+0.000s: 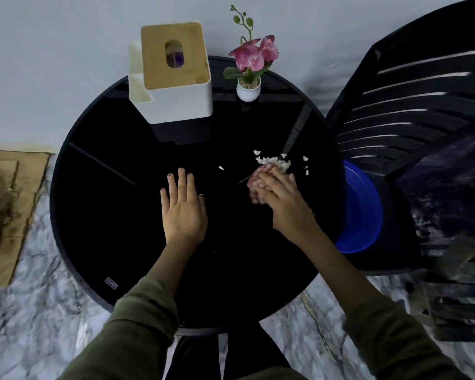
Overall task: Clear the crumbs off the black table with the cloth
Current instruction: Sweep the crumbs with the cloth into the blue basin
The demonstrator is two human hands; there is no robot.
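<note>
A round black table [115, 204] fills the middle of the view. White crumbs [272, 161] lie in a heap at its right side, with a few loose bits toward the right rim and one stray crumb [221, 168] further left. My right hand [281, 200] presses a bunched pink-and-white cloth [255, 185] onto the table just below the heap. My left hand [183, 208] rests flat on the tabletop left of the cloth, fingers spread, holding nothing.
A white tissue box with a wooden lid [173, 72] and a small white pot with a pink flower [248, 78] stand at the table's far edge. A blue basin [364, 212] sits on a dark slatted chair [412, 111] right beside the table's right rim.
</note>
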